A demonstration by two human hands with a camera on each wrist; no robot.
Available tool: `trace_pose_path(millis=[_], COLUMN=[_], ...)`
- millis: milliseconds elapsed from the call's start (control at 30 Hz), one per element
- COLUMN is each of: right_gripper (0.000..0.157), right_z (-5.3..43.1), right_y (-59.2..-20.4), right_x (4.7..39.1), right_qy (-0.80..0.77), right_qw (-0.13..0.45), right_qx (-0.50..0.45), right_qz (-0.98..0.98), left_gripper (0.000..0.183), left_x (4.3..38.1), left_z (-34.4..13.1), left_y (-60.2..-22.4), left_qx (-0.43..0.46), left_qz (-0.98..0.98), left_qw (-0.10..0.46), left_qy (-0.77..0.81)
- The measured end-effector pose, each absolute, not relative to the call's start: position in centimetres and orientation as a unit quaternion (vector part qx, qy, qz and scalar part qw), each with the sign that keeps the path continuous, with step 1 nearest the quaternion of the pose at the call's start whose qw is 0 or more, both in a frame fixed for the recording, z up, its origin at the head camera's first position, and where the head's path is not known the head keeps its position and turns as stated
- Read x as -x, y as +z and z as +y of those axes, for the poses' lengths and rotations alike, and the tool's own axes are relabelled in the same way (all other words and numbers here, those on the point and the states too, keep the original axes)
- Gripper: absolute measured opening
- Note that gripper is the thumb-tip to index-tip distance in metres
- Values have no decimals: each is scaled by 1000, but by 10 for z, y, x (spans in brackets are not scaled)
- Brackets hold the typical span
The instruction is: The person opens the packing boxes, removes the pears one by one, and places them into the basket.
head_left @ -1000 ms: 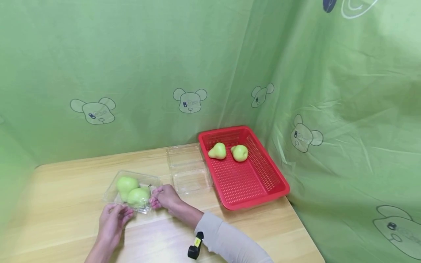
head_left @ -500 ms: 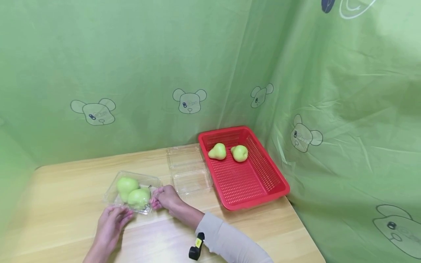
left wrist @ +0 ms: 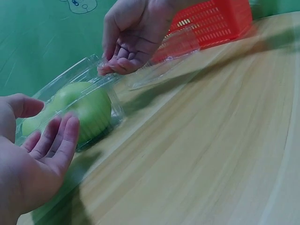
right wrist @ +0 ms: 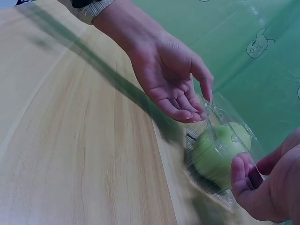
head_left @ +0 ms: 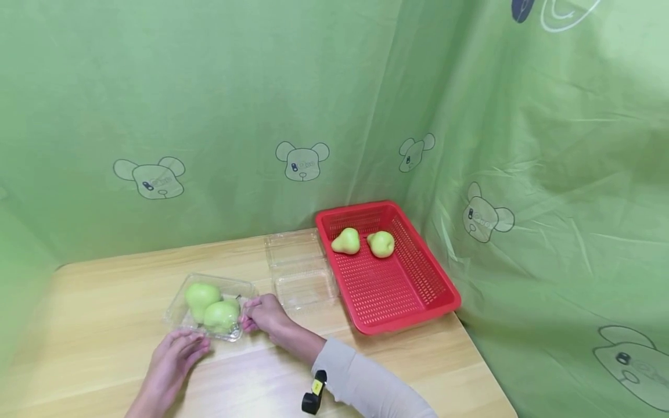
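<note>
Two pears (head_left: 222,315), inside clear box (head_left: 236,286), long axis left to right

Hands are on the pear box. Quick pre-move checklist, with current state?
1. Two pears inside the clear box: ok.
2. Right hand pinching a box corner: ok.
3. Left hand gripping the near edge: not ok; fingers relaxed beside it, contact unclear.
4. Lid fully latched: cannot tell, transparent plastic.
5. Red basket emptied: not ok, two other pears inside.
6. Spare box lying open beside basket: ok.
</note>
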State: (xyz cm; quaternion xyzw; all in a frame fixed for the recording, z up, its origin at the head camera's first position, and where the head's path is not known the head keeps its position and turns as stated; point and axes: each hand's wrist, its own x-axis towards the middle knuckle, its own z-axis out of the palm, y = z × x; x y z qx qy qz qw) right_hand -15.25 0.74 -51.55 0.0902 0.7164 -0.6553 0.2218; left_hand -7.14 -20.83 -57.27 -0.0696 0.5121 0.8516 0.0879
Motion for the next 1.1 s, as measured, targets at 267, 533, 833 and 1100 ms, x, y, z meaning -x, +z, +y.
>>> trace_pose_path(millis=[267,533,833,1100], right_gripper=[33,40,44,54], right_z=[7,10,9,10], right_y=[-513,-511,-507,-504], right_x=[151,152,154,157], right_qy=[-655,-653,-650,-653], right_qw=[214,213,211,197], right_qx=[-84,-72,-78,-62], right_qz=[720,724,725,729], left_gripper=[12,12,9,8], left_x=[76,81,86,86], left_z=[-212,-222,-225,-228], left_y=[-569,-562,-558,-558], left_qx=[124,208,234,218], left_qz=[528,514,485,478], left_qw=[97,91,98,92], left_qy=[835,827,837,846])
